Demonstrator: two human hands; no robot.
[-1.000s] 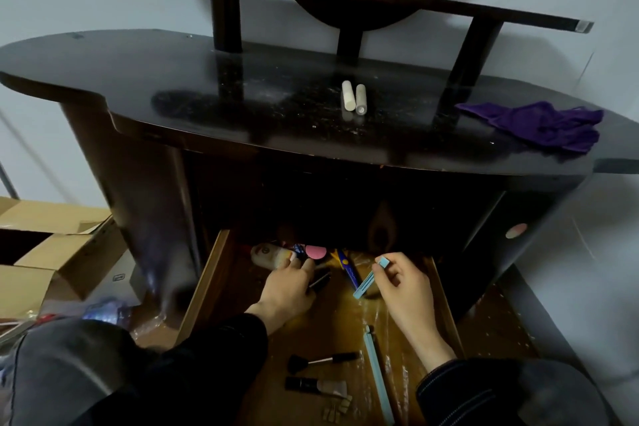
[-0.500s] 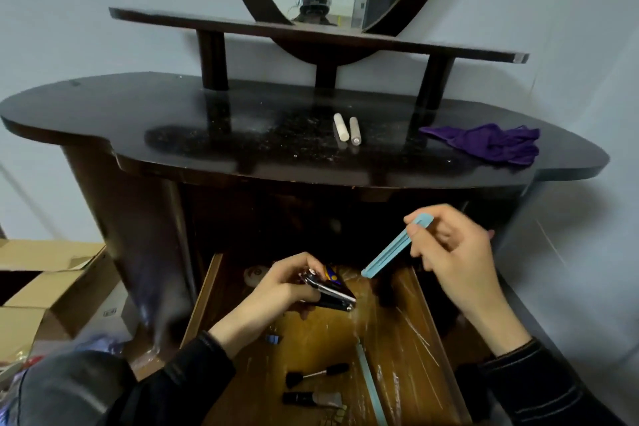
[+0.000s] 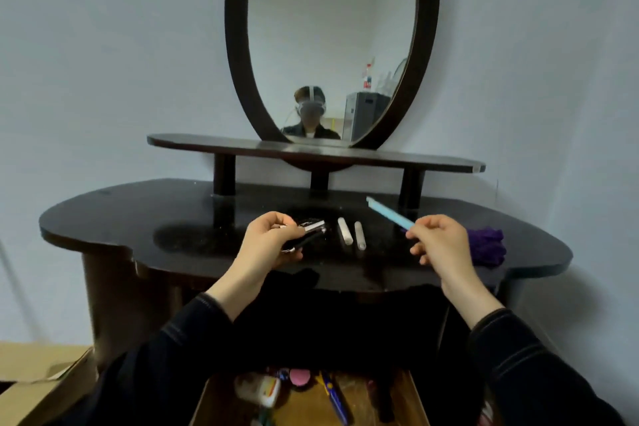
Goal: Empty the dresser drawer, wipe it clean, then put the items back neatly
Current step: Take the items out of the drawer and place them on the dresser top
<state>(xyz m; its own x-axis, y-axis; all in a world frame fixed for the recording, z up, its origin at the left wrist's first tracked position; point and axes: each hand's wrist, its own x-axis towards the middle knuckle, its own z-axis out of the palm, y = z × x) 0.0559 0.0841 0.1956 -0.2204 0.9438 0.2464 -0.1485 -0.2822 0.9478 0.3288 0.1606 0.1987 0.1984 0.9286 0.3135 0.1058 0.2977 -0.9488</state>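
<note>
Blue stick [image 3: 389, 214] sat pinched in the right hand [image 3: 441, 242]; the left hand [image 3: 268, 240] gripped black-and-silver items [image 3: 306, 234] above the worktop [image 3: 138, 214].

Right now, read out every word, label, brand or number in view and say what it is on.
No text can be read.
White bottle in the drawer: label too blurred.
Blue and yellow stick in the drawer: markings too blurred.
Red and white container reflected in the mirror: too small.
</note>
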